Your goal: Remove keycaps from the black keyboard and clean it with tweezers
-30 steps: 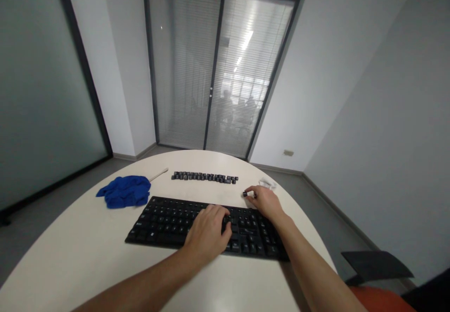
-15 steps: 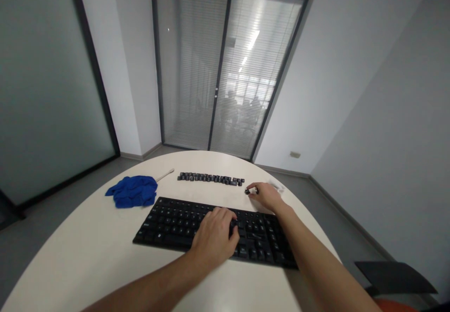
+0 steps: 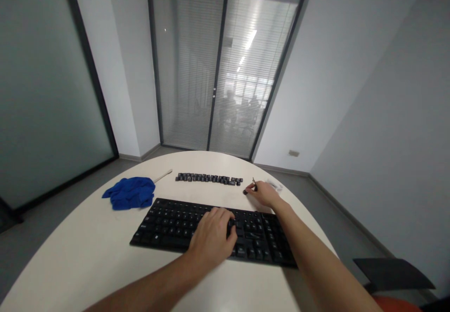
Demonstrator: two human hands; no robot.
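Note:
A black keyboard [image 3: 168, 220] lies at a slant on the table. My left hand [image 3: 213, 232] rests on its middle, fingers bent over the keys and thumb apart from them; dark keys show in the gap. Beyond the keyboard's right part, my right hand [image 3: 263, 194] is just above the table, fingers pinched. At its fingertips is a small black keycap [image 3: 245, 192], and a thin dark tool [image 3: 254, 184] sticks up from the same hand; its kind is unclear. To the left of that hand, loose black keycaps [image 3: 209, 178] stand in rows.
A crumpled blue cloth [image 3: 130, 193] lies on the left of the round white table [image 3: 87, 251], with a cotton swab [image 3: 163, 175] beside it. A clear, whitish item [image 3: 275, 185] sits behind my right hand. A dark chair [image 3: 393, 273] stands at the lower right.
My right hand has turned slightly, and the thin tool now points upward from it. The keycap has shifted down close to the table. My left hand stays on the keyboard.

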